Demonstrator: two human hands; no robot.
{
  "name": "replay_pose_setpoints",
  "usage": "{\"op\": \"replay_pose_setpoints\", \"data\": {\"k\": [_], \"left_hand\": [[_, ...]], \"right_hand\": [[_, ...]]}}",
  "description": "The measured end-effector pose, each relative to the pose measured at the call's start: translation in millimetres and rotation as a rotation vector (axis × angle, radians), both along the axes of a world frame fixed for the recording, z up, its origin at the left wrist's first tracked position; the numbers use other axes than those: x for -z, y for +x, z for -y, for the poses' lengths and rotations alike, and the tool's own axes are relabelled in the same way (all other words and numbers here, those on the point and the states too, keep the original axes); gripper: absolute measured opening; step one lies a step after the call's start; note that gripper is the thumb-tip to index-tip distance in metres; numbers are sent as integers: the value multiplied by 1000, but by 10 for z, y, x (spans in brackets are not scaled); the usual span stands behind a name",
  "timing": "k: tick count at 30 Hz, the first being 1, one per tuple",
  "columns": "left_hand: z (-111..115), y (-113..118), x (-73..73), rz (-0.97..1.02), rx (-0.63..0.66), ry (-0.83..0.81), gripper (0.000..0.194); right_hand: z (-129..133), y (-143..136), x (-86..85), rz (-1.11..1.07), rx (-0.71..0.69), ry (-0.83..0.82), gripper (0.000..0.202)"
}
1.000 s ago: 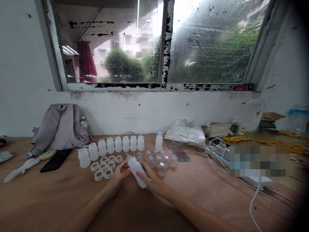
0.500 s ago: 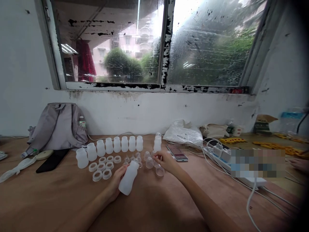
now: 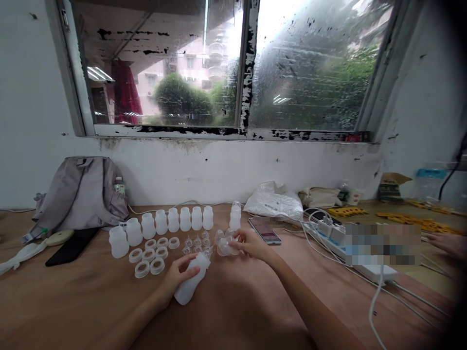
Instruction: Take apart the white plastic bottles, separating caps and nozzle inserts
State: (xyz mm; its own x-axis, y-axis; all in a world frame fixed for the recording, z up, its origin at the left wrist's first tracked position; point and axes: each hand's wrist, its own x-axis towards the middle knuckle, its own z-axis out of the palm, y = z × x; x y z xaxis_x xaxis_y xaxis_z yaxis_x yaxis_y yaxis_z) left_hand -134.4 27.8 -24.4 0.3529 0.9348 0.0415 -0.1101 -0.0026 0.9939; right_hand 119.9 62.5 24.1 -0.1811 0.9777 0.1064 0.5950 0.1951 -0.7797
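A frosted white bottle [image 3: 189,282] leans in my left hand [image 3: 175,279], its neck pointing up and right. The fingers of my right hand [image 3: 250,244] pinch a clear dome cap [image 3: 234,246] beside a few similar clear caps [image 3: 222,247]. Left of these lie several clear nipple-shaped pieces [image 3: 197,240]. Several white rings [image 3: 149,254] are grouped farther left. Behind them stands a row of frosted bottles [image 3: 161,222]. One bottle with a clear cap on top [image 3: 235,216] stands apart behind my right hand.
A phone [image 3: 265,230] and a plastic bag [image 3: 273,201] are behind my right hand. White power strips [image 3: 375,272] with cables run along the right. A grey backpack [image 3: 82,194] and black pouch [image 3: 75,246] sit left. Another person's hand [image 3: 447,241] shows at the far right.
My right hand has drawn a clear cap from the front right toward the other caps. My left hand and its bottle have moved slightly down and left, and the view has shifted a little.
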Motion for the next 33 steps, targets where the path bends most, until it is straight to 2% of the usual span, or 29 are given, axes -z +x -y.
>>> {"op": "replay_pose_setpoints", "data": {"k": [4, 8, 13, 18, 28, 33], "left_hand": [[-34, 3, 15, -111, -78, 196, 45], [-43, 2, 24, -167, -57, 266, 50], [-25, 22, 19, -218, -56, 301, 49], [-37, 44, 48, -225, -41, 337, 48], [-25, 64, 67, -283, -91, 361, 49], [-32, 71, 107, -269, -105, 388, 49]], "right_hand": [[37, -152, -28, -407, -37, -97, 36], [118, -292, 18, -555, -118, -153, 45], [152, -392, 106, -514, -209, -148, 43], [139, -442, 152, -500, -187, -167, 42], [91, -505, 278, -459, -185, -95, 39], [95, -536, 289, -469, -169, -89, 37]]}}
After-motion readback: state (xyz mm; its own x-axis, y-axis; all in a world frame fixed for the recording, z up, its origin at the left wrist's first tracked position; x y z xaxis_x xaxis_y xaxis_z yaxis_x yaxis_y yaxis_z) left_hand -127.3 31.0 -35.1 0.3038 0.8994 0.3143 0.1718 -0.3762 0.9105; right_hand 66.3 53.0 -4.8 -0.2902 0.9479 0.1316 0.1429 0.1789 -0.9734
